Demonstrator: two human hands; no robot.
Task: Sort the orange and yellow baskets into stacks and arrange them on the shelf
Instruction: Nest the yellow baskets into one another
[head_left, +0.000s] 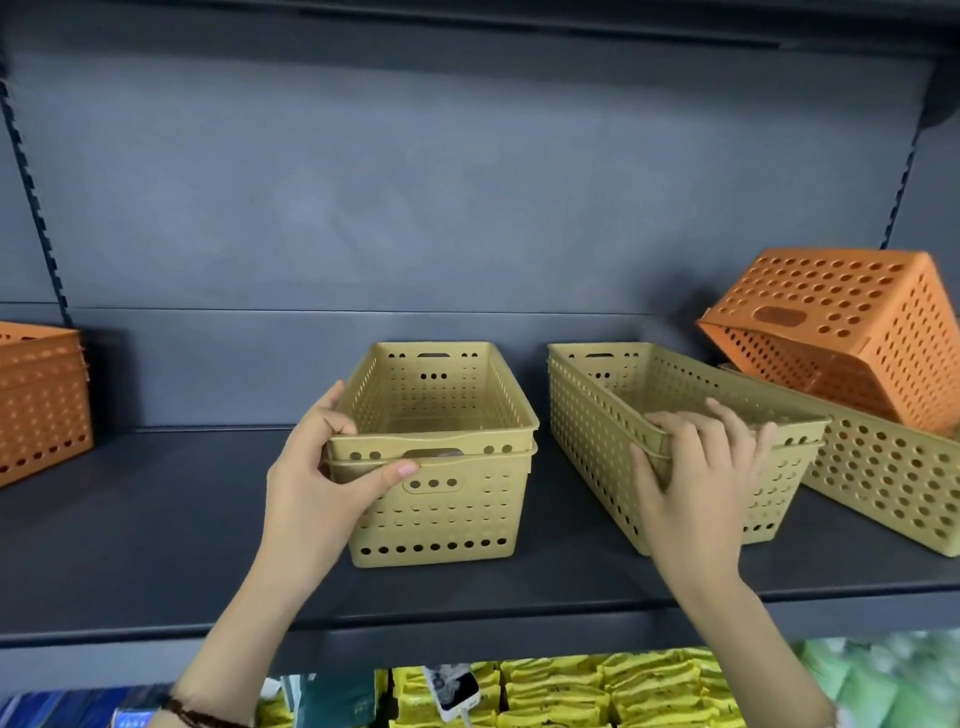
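Observation:
Two nested yellow baskets (441, 499) stand at the middle of the dark shelf (156, 530). My left hand (322, 467) grips the near left corner of their rims. To the right stands a second nested yellow stack (597, 431), turned at an angle. My right hand (696, 467) holds its near rim, fingers over the edge. Behind it another yellow basket (893, 483) carries a tilted orange basket (852, 332). A stack of orange baskets (41, 400) sits at the far left.
The shelf's back panel (467, 208) is bare grey metal with slotted uprights at both sides. Below the shelf's front edge, yellow packets (571, 691) and green packets (883, 675) fill a lower shelf. Open shelf surface lies between the orange stack and the middle yellow stack.

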